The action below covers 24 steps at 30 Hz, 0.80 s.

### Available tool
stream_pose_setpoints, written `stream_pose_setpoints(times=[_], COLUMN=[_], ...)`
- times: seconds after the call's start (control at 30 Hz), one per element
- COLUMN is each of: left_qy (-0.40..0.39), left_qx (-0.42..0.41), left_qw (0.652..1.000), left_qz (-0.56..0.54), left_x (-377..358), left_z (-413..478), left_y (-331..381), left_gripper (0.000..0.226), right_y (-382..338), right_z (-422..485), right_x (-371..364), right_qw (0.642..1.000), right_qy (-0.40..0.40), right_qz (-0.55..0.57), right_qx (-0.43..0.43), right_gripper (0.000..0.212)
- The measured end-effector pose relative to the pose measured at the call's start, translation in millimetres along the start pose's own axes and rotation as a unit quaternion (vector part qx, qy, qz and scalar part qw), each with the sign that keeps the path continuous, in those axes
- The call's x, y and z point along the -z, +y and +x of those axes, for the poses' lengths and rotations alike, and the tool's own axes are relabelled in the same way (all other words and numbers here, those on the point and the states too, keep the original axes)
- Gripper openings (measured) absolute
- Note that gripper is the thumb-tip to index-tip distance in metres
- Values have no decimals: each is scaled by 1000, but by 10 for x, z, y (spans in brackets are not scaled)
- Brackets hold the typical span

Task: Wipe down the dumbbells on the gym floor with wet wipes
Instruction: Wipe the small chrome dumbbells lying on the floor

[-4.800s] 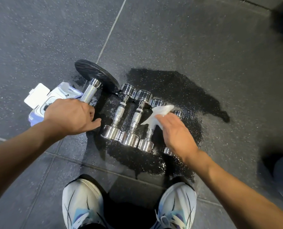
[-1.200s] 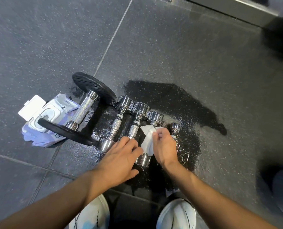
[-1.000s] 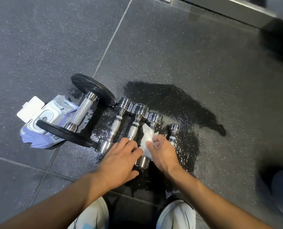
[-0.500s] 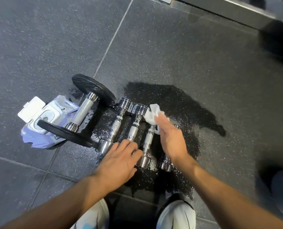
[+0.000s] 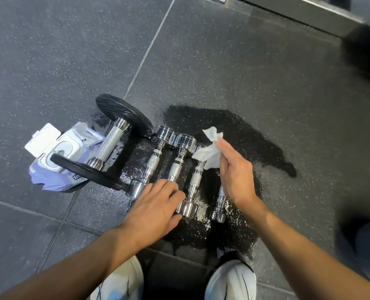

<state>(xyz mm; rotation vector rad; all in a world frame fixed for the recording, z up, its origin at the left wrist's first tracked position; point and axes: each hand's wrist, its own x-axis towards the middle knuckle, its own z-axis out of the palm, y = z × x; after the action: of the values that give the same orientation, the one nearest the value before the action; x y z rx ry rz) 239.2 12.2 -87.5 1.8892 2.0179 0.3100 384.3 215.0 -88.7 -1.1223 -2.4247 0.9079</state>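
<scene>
Head view, surroundings: I see dark speckled floor tiles (image 5: 223, 61) with pale seams and a wet black patch (image 5: 240, 135) at centre frame; a grey metal edge (image 5: 298, 11) crosses the upper right.
Wipes pack: the pack of wet wipes (image 5: 56, 161) lies at left of centre, white flap open, partly tucked under the near plate of the black plate dumbbell (image 5: 112, 146).
Dumbbells: four chrome ones lie side by side on the wet patch, running near to far: first chrome dumbbell (image 5: 152, 163) touching the plate dumbbell, second chrome dumbbell (image 5: 176, 167), third chrome dumbbell (image 5: 193, 182), and the smallest dumbbell (image 5: 219, 204) at the right.
In the way: my right hand hides the far half of the smallest dumbbell; the wet wipe (image 5: 210, 150) covers the far head of the third; my left hand covers the near head of the second.
Feet: white shoes (image 5: 231, 280) at the bottom edge.
Change since half a second ago: my right hand has lifted the wipe slightly off the far head; my left hand stays put.
Left hand (image 5: 156, 208): palm down, fingers together, pressed flat over the near ends, gripping nothing.
Right hand (image 5: 236, 172): tilted on edge, fingertips pinching the crumpled wipe.
</scene>
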Motion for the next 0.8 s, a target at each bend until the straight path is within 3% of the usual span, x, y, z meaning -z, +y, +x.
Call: stream_pose_setpoints(times=[0.1,0.23,0.3,0.4,0.47,0.57,0.63,0.73,0.8], left_qy=[13,58,86,82,75,68,57,24,8], left_qx=[30,163,223,275,289,282,262,251,248], left_qw=[999,967,941,918,910,911,919,921,919], left_qz=[-38,-185,-240,-274,-289,-292,-290,-298,-307], left_x=[31,107,149,198,206,196,179,168,148], left_z=[12,87,127,155,153,153,153,154,157], left_y=[-8,-94,-156,-190,-177,-117,-76,-35,-20], left_gripper=[42,26,16,15,12,8,11,14,12], right_y=[75,239,211,144,103,37,34,-98,-177], right_z=[78,-199,-424,-668,-783,-832,-791,-695,-629], right_x=[-201,-463,-471,-485,-423,-290,-244,-174,-135], right_qw=[993,969,975,984,981,973,976,977,957], right_qy=[-85,-107,-155,-135,-150,-203,-196,-172,-168], right_qz=[-56,-138,-58,52,39,30,59,119,194], right_qx=[54,176,148,105,116,106,79,-36,-136], right_gripper=[54,68,64,54,41,42,43,36,33])
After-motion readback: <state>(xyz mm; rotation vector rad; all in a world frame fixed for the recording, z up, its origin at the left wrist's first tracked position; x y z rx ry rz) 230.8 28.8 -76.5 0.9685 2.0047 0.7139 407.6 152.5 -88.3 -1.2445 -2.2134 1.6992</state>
